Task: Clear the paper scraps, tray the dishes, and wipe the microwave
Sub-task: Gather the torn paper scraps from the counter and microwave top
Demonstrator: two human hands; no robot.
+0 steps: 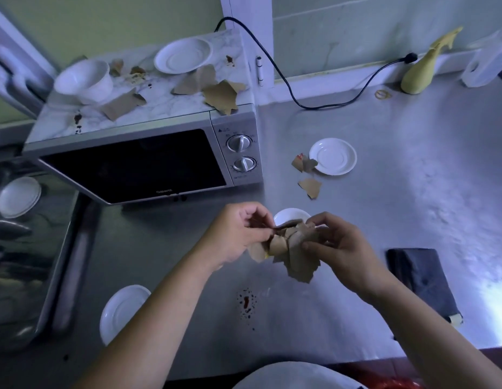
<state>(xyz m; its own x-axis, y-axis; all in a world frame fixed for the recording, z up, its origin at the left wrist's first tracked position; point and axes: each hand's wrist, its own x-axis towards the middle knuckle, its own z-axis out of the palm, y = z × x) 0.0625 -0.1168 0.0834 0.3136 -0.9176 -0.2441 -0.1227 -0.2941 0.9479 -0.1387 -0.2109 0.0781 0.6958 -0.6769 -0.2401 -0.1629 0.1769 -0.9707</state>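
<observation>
Both hands hold one bunch of brown paper scraps above the steel counter. My left hand pinches its left side and my right hand pinches its right side. A small white dish lies partly hidden behind the bunch. More scraps lie by a white saucer to the right of the microwave. On the microwave's stained marble-patterned top stand a white bowl and a white plate among several brown scraps. Another saucer sits at the near left.
A metal tray at the left holds a white dish. A folded dark cloth lies at the right. Red-brown spatter marks the counter. A yellow spray bottle and the black power cord are at the back.
</observation>
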